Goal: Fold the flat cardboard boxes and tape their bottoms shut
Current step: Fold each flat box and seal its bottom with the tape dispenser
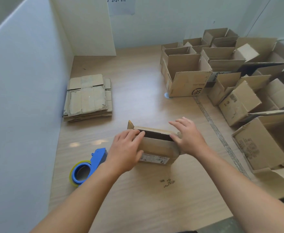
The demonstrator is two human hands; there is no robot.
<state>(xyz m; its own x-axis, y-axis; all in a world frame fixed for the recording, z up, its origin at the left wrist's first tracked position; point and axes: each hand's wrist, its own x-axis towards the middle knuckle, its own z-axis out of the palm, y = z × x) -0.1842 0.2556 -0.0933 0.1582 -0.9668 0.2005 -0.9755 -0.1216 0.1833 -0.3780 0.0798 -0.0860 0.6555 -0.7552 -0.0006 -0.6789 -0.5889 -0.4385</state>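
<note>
Cardboard box (156, 147) sits mid-counter (134, 84), top flaps partly folded, dark gap showing. Left hand (127, 148) flat on left flap, right hand (189, 137) at right end. Fingers (137, 135) straight on both, pressing, nothing gripped. Blue tape dispenser (89, 165) just left of box. Flat box stack (88, 98) back left, assembled boxes (186, 73) crowd right.

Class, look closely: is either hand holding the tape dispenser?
No, the tape dispenser lies on the table while the left hand and right hand press the box.
</note>
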